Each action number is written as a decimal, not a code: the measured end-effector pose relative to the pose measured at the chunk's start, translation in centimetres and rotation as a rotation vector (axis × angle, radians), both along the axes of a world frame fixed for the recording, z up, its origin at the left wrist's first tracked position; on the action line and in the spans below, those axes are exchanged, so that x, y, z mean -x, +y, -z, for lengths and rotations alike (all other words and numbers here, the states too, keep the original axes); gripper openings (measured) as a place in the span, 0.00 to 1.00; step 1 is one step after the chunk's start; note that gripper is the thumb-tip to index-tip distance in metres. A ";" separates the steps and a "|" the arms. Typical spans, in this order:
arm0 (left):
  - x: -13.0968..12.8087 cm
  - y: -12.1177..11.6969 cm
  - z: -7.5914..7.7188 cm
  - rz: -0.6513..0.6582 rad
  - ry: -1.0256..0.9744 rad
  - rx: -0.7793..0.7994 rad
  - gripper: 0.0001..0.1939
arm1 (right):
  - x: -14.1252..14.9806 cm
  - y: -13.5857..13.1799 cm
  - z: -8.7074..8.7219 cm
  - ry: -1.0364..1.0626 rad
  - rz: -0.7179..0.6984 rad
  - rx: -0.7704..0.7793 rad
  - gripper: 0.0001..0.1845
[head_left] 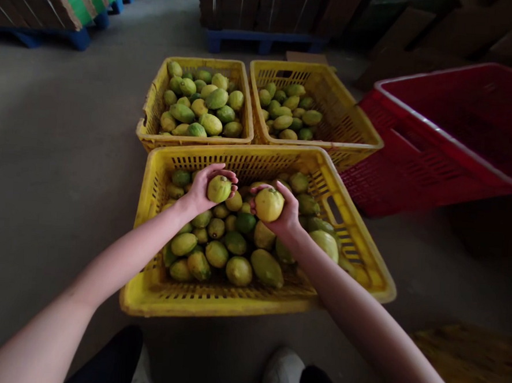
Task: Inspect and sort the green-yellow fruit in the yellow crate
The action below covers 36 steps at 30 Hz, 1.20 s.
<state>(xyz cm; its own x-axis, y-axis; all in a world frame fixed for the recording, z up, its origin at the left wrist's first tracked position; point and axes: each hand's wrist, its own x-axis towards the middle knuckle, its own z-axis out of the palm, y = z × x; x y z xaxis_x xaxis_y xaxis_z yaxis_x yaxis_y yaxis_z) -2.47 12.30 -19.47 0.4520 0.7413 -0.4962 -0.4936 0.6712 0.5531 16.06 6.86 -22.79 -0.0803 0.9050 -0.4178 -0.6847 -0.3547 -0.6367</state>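
Observation:
My left hand (205, 187) is closed around a yellow-green lemon (219, 188), its stem end facing up. A paler yellow lemon (269, 205) sits in my right hand (287, 212), with the fingers curled about its far side. Both hands are above the front yellow crate (231, 308), a short gap between them. Many green and yellow lemons (239, 271) lie loose in that crate, some hidden beneath my hands and forearms.
Behind stand two more yellow crates, the left one (194, 138) fuller of lemons than the right one (350, 128). A large red crate (397, 159) is at the right. Blue pallets (265, 42) with stacked boxes (239, 5) line the back. My shoes (283, 375) are close to the front crate.

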 end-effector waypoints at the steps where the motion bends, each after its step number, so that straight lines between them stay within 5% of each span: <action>1: -0.1 -0.1 -0.1 0.016 0.004 -0.025 0.18 | 0.0 -0.1 -0.1 -0.015 -0.005 -0.015 0.15; 5: -0.2 -0.3 0.0 0.034 0.006 -0.055 0.19 | 0.1 -0.2 -0.3 -0.030 -0.006 -0.012 0.15; 12: 0.0 0.0 0.7 -0.195 -0.098 0.092 0.18 | -0.2 0.0 -0.3 0.128 0.076 0.052 0.19; 16: 0.0 0.9 1.2 -0.173 -0.033 0.129 0.16 | -0.6 0.4 0.5 0.139 0.162 0.132 0.17; 18: -0.2 0.9 1.8 -0.033 0.103 0.099 0.13 | -0.8 0.6 1.0 0.114 0.215 0.172 0.15; 24: -1.0 -2.7 3.5 0.672 0.519 -0.302 0.04 | -1.4 1.2 1.6 0.046 0.304 0.312 0.10; 27: -0.4 -3.1 2.1 0.895 0.682 -0.523 0.08 | -1.7 1.4 1.5 0.044 0.288 0.330 0.09; 30: 2.2 -0.2 -2.8 0.656 0.851 -0.805 0.08 | -2.0 1.5 1.4 0.046 0.271 0.303 0.09; 34: 7.1 5.8 -10.8 -0.189 1.115 -1.259 0.15 | -1.9 1.4 1.4 0.064 0.277 0.342 0.07; 36: 9.1 8.5 -11.8 -0.430 1.230 -1.329 0.20 | -1.8 1.3 1.3 0.065 0.277 0.363 0.06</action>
<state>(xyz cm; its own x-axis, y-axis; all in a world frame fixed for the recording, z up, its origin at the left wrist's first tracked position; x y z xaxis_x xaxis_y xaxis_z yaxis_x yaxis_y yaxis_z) -11.60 20.80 -7.68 0.0334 0.8208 0.5702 0.5436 -0.4937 0.6788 17.85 8.18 -24.09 0.1076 0.6919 -0.7139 -0.8197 -0.3446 -0.4576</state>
